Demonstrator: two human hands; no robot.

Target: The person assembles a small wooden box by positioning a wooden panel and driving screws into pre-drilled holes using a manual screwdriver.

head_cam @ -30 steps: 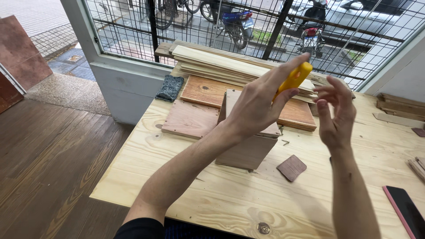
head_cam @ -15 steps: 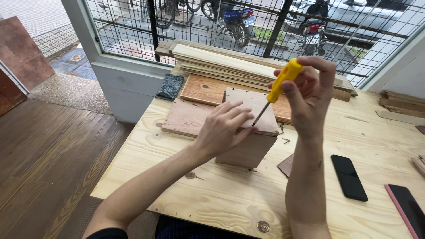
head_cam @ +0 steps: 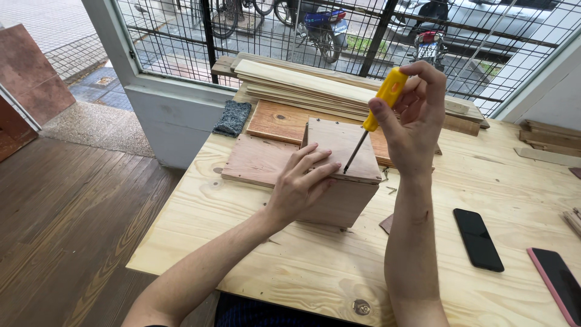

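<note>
A small wooden box stands on the pale wooden table. My left hand rests flat on the box's top and front left corner, fingers spread, pressing on it. My right hand grips the yellow handle of a screwdriver, held nearly upright. The metal tip of the tool touches the top of the box near its front edge, just beside my left fingertips.
Flat reddish boards lie left of and behind the box, with a stack of pale planks beyond. A grey cloth sits at the table's far left edge. Two dark phones lie at right. A wire-grid window runs behind.
The screwdriver passed from my left hand to my right. My left hand came down onto the box top, and the tool's tip now rests on the box.
</note>
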